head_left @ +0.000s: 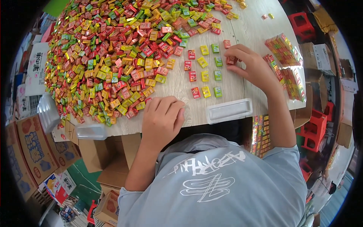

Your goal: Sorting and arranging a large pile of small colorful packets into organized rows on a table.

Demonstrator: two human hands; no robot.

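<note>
My right hand (249, 66) pinches a small red packet (230, 60) between thumb and fingers, just above or on the table at the right of the rows. Left of it, small packets lie spaced in columns: red packets (193, 76), yellow packets (205, 76) and green packets (217, 75). A lone orange-red packet (227, 44) sits beyond my right fingers. My left hand (162, 118) rests by the near table edge against the big heap of mixed packets (113, 56). Its fingers curl down and their tips are hidden, so I cannot see whether they hold anything.
A white plastic tray (230, 111) lies at the near table edge, with a clear tray (92, 131) further left. Stacked blocks of packets (284, 49) stand at the right. Cardboard boxes (34, 147) flank the table, and red stools (315, 130) stand at the right.
</note>
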